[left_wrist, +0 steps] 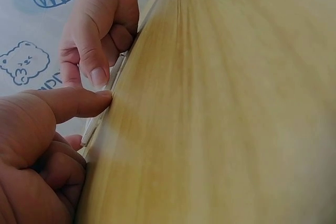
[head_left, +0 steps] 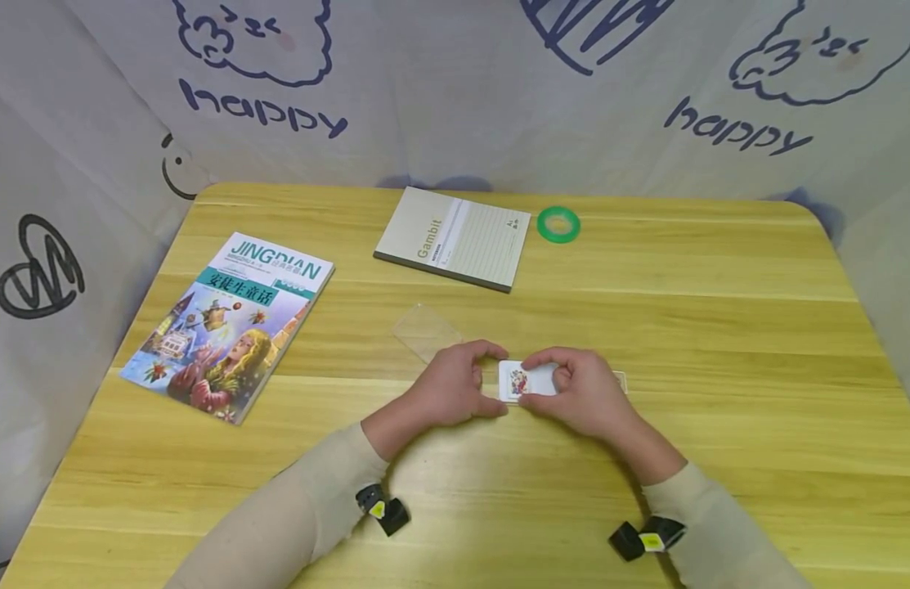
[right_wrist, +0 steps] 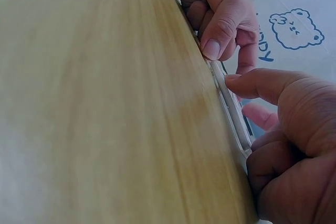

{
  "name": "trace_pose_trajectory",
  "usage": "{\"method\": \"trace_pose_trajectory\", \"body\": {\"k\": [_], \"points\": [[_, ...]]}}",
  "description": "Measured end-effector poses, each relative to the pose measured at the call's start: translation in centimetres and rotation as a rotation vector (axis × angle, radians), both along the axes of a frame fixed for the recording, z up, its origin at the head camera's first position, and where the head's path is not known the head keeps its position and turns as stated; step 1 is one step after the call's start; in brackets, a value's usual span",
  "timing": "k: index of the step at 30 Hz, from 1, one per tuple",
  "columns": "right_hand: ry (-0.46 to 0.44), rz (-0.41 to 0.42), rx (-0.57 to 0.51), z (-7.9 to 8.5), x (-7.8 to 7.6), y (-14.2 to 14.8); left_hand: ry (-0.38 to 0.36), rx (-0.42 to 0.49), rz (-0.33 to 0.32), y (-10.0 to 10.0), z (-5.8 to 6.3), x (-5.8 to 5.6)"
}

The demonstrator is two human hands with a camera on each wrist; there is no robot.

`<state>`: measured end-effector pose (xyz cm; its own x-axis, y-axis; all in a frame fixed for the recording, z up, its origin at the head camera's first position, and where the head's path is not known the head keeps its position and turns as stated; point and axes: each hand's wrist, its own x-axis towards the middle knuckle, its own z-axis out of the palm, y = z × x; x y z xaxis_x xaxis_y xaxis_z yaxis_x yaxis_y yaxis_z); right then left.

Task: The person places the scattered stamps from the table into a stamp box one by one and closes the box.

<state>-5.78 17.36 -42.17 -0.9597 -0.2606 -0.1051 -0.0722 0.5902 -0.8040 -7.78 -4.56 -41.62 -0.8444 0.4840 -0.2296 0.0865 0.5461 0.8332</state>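
Low over the table lies a shallow clear plastic box (right_wrist: 242, 141), its right end showing past the right hand in the head view. White rounded cards (head_left: 544, 376) rest in it, with a small colourful printed picture (head_left: 518, 382) toward their left end. My left hand (head_left: 455, 383) grips the left end, thumb on the near edge and index finger on the far edge. From the right, my right hand (head_left: 583, 393) pinches the cards between thumb and index finger across their near and far edges. Left of these, a clear plastic lid (head_left: 423, 329) lies flat, partly behind the left hand.
A colourful book (head_left: 230, 327) lies at the left of the wooden table (head_left: 719, 327). Toward the back are a Gambit notebook (head_left: 455, 237) and a green tape roll (head_left: 558, 224). White cloth (head_left: 455, 90) with drawings hangs behind the table.
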Motion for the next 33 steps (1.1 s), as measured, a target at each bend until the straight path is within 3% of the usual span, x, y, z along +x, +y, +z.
{"method": "trace_pose_trajectory", "body": {"k": [21, 33], "points": [[-0.007, -0.002, 0.026, 0.4, 0.1, -0.2, 0.02, -0.005, -0.008, 0.0, -0.2, -0.1], [-0.062, -0.084, -0.057, 2.0, 0.6, 1.7, 0.018, 0.002, -0.003, 0.0, -0.3, -0.1]]}}
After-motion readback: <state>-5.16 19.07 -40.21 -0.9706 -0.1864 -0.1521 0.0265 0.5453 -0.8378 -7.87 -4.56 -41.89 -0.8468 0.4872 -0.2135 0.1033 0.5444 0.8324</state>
